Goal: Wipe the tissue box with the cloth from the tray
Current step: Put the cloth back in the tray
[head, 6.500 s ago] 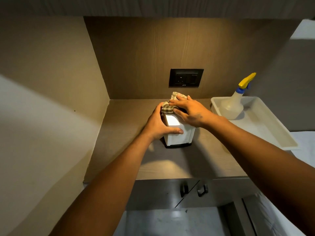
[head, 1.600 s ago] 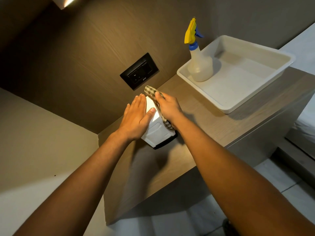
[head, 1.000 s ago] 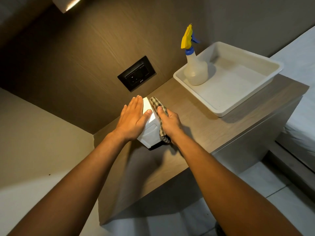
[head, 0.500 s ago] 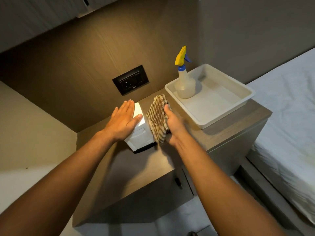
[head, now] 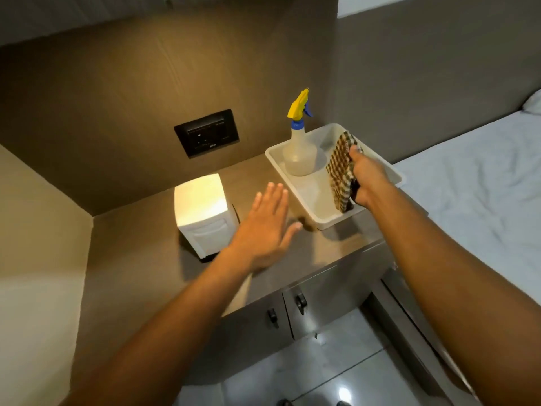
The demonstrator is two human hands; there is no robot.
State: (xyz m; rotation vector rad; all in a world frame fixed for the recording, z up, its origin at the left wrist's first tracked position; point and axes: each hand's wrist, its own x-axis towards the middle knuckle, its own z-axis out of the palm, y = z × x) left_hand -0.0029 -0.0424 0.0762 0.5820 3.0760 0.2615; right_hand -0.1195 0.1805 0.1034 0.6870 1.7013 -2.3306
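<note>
The right hand (head: 366, 183) was over the white tray (head: 319, 200), fingers curled shut around the checked cloth (head: 339, 171), which hung down from the grip with its long side running from the thumb toward the tray's near wall. Its lower edge looked to be at or just above the tray floor; I could not tell whether it touched. The spray bottle (head: 300, 148) stood upright in the tray's far left corner, just beside the hanging cloth.

The left hand (head: 266, 230) hovered flat and open above the countertop (head: 140, 259), fingers spread, holding nothing. It lay between the tissue box (head: 202, 212) and the tray, near the box but not touching it. The box stood upright on the counter to the left, well apart from the cloth.

Judging from that layout, the wiping appeared finished and the cloth was going back. The cloth lay directly below the right fingers, so letting go would likely drop it inside the tray, clear of the bottle
</note>
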